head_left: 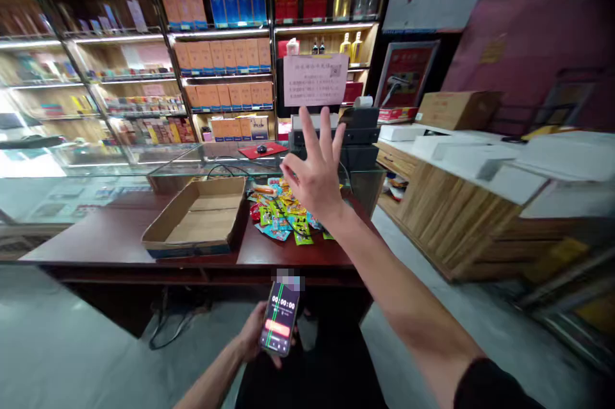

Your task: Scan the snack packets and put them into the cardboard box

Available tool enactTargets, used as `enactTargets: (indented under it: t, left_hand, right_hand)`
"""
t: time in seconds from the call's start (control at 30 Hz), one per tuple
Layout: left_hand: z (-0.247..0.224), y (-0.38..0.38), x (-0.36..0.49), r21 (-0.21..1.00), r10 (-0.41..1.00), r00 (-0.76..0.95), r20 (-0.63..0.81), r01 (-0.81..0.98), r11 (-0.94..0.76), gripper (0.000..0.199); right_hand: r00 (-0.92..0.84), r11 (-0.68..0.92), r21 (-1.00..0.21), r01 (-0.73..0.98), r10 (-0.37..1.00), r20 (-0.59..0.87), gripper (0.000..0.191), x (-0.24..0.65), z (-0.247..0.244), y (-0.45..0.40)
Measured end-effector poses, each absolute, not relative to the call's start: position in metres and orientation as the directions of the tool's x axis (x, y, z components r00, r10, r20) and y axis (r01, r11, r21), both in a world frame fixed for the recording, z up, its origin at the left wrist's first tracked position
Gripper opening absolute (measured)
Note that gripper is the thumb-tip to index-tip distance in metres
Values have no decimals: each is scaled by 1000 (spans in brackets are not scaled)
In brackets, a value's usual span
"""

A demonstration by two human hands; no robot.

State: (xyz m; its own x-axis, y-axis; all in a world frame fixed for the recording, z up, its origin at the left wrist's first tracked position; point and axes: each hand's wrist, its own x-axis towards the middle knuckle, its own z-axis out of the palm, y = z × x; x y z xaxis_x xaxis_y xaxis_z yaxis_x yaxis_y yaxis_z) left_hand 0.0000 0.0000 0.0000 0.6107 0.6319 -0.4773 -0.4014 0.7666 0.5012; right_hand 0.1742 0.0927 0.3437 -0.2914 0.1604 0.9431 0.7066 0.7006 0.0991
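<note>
Black-screened phone (279,317) in left hand (255,332), long axis pointing tableward.

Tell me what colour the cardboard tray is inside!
The cardboard tray is light brown inside, seen best in the head view.

The person's right arm (389,293) stretches forward and upward, bare below a short dark sleeve (492,386). At its end the right hand (319,181) stands raised, its back towards the wearer; three fingers (325,130) are spread and point up, while the thumb and index finger curl round towards each other in a ring. Lower down, the left forearm (211,374) slants in bare, and the left hand (254,332) is wrapped in a grip above the dark-clothed lap (317,386).
</note>
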Motion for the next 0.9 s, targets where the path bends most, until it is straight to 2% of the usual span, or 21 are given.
enactTargets:
  t: [0.1, 0.2, 0.33, 0.43, 0.53, 0.63, 0.77, 0.9]
  left_hand:
    - [-14, -10, -1, 469, 596, 648, -475, -386, 794, 67]
    - [-17, -5, 1, 470, 636, 612, -470, -437, 767, 66]
    - [-9, 25, 2, 479, 715, 519, -469, -531, 699, 66]
    - [-4, 53, 0, 459, 701, 467, -539, -535, 709, 68]
    - [-3, 77, -3, 462, 679, 382, -627, -519, 719, 65]
    - [-4, 89, -5, 456, 656, 339, -674, -508, 731, 59]
    - [-11, 84, -9, 418, 622, 398, -674, -489, 766, 61]
    - [-23, 61, -13, 347, 591, 505, -629, -498, 794, 70]
  right_hand:
    - [-295, 710, 102, 697, 154, 943, 17, 175, 356, 101]
    - [-244, 718, 2, 696, 234, 941, 9, 183, 342, 112]
    - [-116, 705, -268, 657, 446, 888, 8, 200, 279, 131]
    - [18, 634, -479, 606, 591, 806, 10, 216, 219, 144]
    - [190, 520, -657, 546, 687, 701, 15, 235, 164, 152]
    - [368, 329, -826, 457, 775, 513, 24, 254, 119, 158]
    - [457, 161, -891, 425, 811, 365, 28, 271, 82, 167]
    - [521, 46, -912, 406, 809, 273, 37, 273, 76, 178]
